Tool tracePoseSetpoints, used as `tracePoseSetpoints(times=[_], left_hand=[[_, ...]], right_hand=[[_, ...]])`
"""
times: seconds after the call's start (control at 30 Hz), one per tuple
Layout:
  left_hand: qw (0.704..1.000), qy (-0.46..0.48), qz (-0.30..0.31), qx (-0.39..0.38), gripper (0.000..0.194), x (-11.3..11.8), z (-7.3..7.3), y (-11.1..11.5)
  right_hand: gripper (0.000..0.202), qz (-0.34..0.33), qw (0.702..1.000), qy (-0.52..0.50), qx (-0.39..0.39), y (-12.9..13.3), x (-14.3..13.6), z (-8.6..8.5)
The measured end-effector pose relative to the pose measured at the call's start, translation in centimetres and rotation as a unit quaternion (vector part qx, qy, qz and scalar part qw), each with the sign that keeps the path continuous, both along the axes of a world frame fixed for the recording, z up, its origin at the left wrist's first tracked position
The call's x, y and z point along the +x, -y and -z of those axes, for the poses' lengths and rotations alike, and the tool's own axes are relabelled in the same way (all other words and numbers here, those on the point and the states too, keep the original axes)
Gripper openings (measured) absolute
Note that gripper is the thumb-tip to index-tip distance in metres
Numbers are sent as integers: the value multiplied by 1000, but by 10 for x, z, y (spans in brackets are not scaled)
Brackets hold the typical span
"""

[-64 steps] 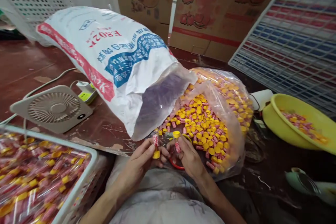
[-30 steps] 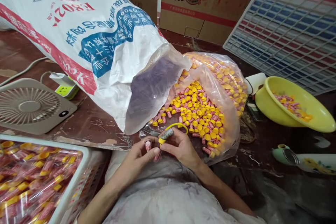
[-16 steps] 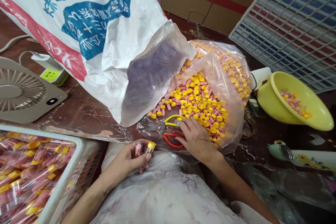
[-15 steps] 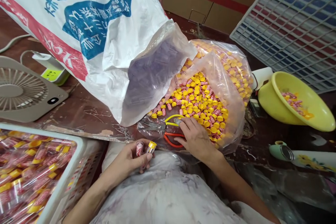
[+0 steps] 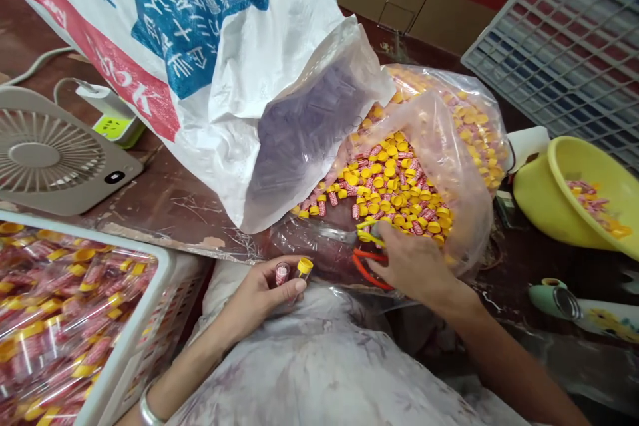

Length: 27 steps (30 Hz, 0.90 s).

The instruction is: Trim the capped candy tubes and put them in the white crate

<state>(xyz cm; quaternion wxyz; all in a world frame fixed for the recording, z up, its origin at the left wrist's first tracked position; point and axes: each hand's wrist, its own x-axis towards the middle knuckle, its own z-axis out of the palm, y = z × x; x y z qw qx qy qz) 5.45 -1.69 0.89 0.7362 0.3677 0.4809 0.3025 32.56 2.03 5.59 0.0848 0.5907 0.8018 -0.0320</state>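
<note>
My left hand [image 5: 272, 293] is closed around two small clear plastic tubes at the table's front edge. One tube [image 5: 282, 273] shows a red-and-white patterned roll inside; the other has a yellow cap [image 5: 304, 265]. My right hand [image 5: 412, 263], blurred by motion, has its fingers and thumb at the handles of a pair of pliers [image 5: 368, 259], one yellow and one orange-red. The metal jaws point left over clear plastic. Just beyond, red-and-white rolls and yellow caps [image 5: 394, 183] spill from the mouth of a clear bag [image 5: 462, 180].
A large white sack [image 5: 294, 33] holding clear tubes opens toward me. At left are a white basket [image 5: 167, 259] of capped tubes, a fan [image 5: 54, 153] and a socket block [image 5: 112, 126]. To the right stand a yellow bowl [image 5: 539, 186], a green-and-white flask [image 5: 564, 303] and a white grid crate [image 5: 559, 53].
The pliers have shifted a little to the right together with my right hand. My left hand still holds both tubes. The whole view has swung slightly left.
</note>
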Motion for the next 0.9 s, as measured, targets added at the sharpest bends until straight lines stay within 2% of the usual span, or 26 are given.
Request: tracePoseSetpoints(times=[0.1, 0.2, 0.33, 0.63, 0.9], left_hand=[[1000, -12, 8, 10, 36, 1, 4, -2], [999, -25, 22, 12, 37, 3, 5, -4], [999, -21, 22, 18, 34, 6, 3, -4], [998, -10, 58, 25, 33, 4, -2, -3], [998, -1, 51, 30, 34, 5, -1, -2]], right_hand=[[37, 38, 995, -74, -61, 14, 17, -6], [42, 6, 978, -133, -162, 28, 21, -9], [45, -26, 963, -133, -235, 37, 16, -9], [47, -38, 951, -136, -277, 34, 10, -10], [50, -57, 949, -133, -281, 32, 11, -11]])
